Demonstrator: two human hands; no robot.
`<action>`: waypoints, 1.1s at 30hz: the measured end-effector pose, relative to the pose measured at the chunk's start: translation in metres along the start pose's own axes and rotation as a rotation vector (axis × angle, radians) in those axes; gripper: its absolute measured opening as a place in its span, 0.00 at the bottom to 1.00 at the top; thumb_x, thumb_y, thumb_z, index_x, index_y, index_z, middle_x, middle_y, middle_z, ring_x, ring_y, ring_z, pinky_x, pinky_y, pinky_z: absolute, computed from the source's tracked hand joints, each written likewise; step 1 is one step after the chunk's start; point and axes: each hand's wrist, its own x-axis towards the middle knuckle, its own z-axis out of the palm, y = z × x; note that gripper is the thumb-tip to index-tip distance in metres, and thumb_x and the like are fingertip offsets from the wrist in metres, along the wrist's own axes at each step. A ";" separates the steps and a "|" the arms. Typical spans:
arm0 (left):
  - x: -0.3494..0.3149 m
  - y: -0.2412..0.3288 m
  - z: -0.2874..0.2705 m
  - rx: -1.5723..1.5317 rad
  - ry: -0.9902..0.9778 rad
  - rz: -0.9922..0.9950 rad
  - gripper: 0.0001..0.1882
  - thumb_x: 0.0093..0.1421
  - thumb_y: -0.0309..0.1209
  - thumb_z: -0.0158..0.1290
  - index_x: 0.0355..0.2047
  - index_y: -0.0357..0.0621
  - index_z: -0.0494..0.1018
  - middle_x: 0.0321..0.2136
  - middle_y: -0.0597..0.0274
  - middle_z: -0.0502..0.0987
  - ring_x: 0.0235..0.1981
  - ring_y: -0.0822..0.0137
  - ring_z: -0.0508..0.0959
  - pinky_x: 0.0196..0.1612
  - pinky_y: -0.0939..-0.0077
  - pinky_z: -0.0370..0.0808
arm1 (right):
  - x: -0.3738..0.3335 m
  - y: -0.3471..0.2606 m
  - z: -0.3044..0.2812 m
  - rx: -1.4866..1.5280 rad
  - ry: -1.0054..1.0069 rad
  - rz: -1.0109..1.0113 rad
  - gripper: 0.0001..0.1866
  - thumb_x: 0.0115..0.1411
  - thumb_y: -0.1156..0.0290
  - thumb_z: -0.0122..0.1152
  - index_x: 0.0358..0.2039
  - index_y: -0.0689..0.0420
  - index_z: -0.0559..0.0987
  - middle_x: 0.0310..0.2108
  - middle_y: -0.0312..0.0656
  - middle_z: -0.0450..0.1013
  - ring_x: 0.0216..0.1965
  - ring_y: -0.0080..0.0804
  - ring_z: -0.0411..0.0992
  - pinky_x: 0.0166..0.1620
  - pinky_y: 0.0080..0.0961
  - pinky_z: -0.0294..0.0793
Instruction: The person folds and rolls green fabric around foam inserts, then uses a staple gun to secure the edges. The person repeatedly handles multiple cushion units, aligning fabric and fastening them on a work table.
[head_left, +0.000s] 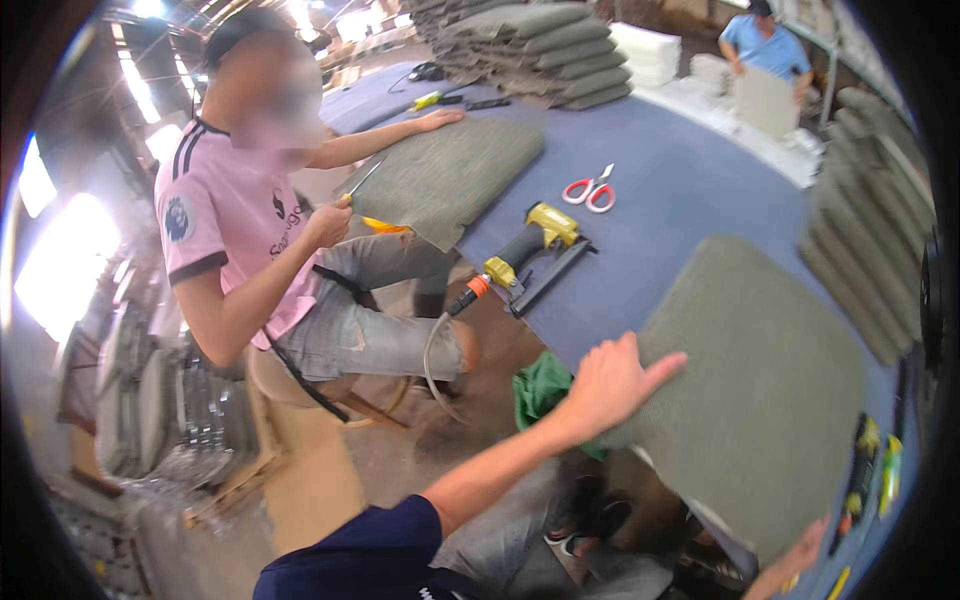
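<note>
Your left hand (610, 385) lies flat, fingers spread, on the near edge of a grey-green cushion panel (760, 390) at centre right on the blue table (680, 190). Your right hand (800, 560), lower right, touches the panel's corner; its grip is unclear. A yellow staple gun (530, 250) lies mid-frame.

cushion (760, 390): coarse matt woven cloth | table (690, 190): matt blue felt-like cloth | stapler (530, 250): glossy yellow casing

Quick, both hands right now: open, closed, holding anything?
Left hand: open, flat on the grey-green cushion panel.
Right hand: at the panel's lower edge, mostly cut off; cannot tell.
</note>
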 end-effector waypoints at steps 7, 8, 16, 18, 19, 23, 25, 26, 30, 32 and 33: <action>0.009 -0.015 0.010 -0.049 -0.047 0.085 0.53 0.63 0.73 0.50 0.38 0.17 0.78 0.39 0.22 0.81 0.46 0.30 0.83 0.50 0.42 0.78 | -0.010 -0.043 0.007 0.041 -0.038 -0.105 0.30 0.77 0.55 0.49 0.64 0.70 0.74 0.61 0.59 0.76 0.61 0.50 0.76 0.64 0.40 0.71; 0.007 -0.005 0.011 -0.047 -0.049 0.084 0.53 0.63 0.73 0.50 0.39 0.18 0.78 0.39 0.22 0.81 0.47 0.30 0.82 0.51 0.42 0.78 | -0.010 -0.042 -0.003 0.040 0.006 -0.127 0.30 0.77 0.54 0.49 0.64 0.69 0.75 0.60 0.60 0.76 0.62 0.53 0.75 0.63 0.42 0.71; -0.007 -0.015 0.008 -0.032 0.032 0.051 0.56 0.62 0.74 0.50 0.51 0.18 0.75 0.51 0.21 0.77 0.57 0.32 0.78 0.61 0.46 0.73 | -0.041 -0.079 -0.014 0.044 0.152 -0.141 0.26 0.72 0.58 0.52 0.60 0.64 0.79 0.52 0.62 0.79 0.52 0.62 0.78 0.55 0.49 0.74; -0.009 -0.014 0.009 -0.051 0.017 0.013 0.56 0.62 0.74 0.50 0.55 0.17 0.74 0.53 0.21 0.76 0.60 0.33 0.76 0.63 0.48 0.71 | -0.045 -0.089 -0.025 0.034 0.119 -0.105 0.25 0.72 0.63 0.50 0.60 0.68 0.79 0.56 0.62 0.78 0.58 0.60 0.76 0.61 0.45 0.72; -0.009 -0.015 0.010 -0.059 0.011 -0.007 0.57 0.62 0.74 0.50 0.56 0.17 0.73 0.55 0.21 0.75 0.61 0.34 0.75 0.64 0.49 0.70 | -0.041 -0.088 -0.021 0.032 0.145 -0.128 0.25 0.72 0.62 0.51 0.59 0.66 0.79 0.54 0.62 0.79 0.55 0.61 0.77 0.58 0.46 0.73; -0.004 -0.019 0.007 -0.042 -0.041 -0.036 0.57 0.62 0.73 0.50 0.58 0.17 0.72 0.55 0.22 0.76 0.61 0.34 0.75 0.64 0.50 0.70 | -0.043 -0.086 -0.021 0.031 0.168 -0.165 0.26 0.70 0.59 0.53 0.59 0.65 0.79 0.51 0.63 0.80 0.49 0.63 0.78 0.52 0.49 0.76; 0.000 -0.023 0.009 -0.021 0.010 -0.017 0.57 0.62 0.73 0.50 0.58 0.18 0.72 0.54 0.22 0.76 0.61 0.33 0.75 0.64 0.50 0.70 | -0.039 -0.085 -0.017 0.065 0.160 -0.173 0.26 0.70 0.58 0.53 0.59 0.65 0.79 0.51 0.64 0.79 0.50 0.65 0.77 0.53 0.48 0.75; 0.001 -0.022 0.010 -0.039 -0.005 -0.009 0.56 0.62 0.73 0.51 0.58 0.19 0.72 0.54 0.23 0.77 0.61 0.34 0.75 0.64 0.50 0.70 | -0.034 -0.082 -0.017 0.063 0.178 -0.205 0.27 0.71 0.56 0.54 0.59 0.66 0.79 0.49 0.62 0.80 0.49 0.63 0.78 0.53 0.47 0.75; 0.004 -0.014 0.000 -0.084 -0.115 -0.021 0.55 0.61 0.73 0.52 0.54 0.20 0.75 0.52 0.24 0.78 0.59 0.36 0.77 0.62 0.51 0.72 | -0.037 -0.066 -0.040 0.270 -0.058 -0.019 0.32 0.72 0.50 0.56 0.59 0.69 0.78 0.40 0.51 0.81 0.45 0.49 0.78 0.54 0.40 0.74; -0.016 -0.026 -0.002 -0.197 -0.126 -0.005 0.51 0.62 0.70 0.53 0.52 0.20 0.76 0.48 0.30 0.81 0.54 0.41 0.80 0.59 0.54 0.74 | -0.047 -0.056 -0.040 0.442 -0.008 -0.005 0.29 0.73 0.47 0.59 0.47 0.68 0.81 0.26 0.35 0.71 0.29 0.26 0.71 0.35 0.29 0.74; -0.029 -0.046 -0.006 -0.237 -0.125 -0.019 0.50 0.63 0.69 0.54 0.50 0.20 0.76 0.45 0.33 0.82 0.52 0.44 0.82 0.58 0.55 0.75 | -0.067 -0.065 -0.044 0.597 -0.086 0.245 0.26 0.73 0.47 0.58 0.37 0.62 0.76 0.22 0.30 0.65 0.22 0.23 0.65 0.26 0.27 0.66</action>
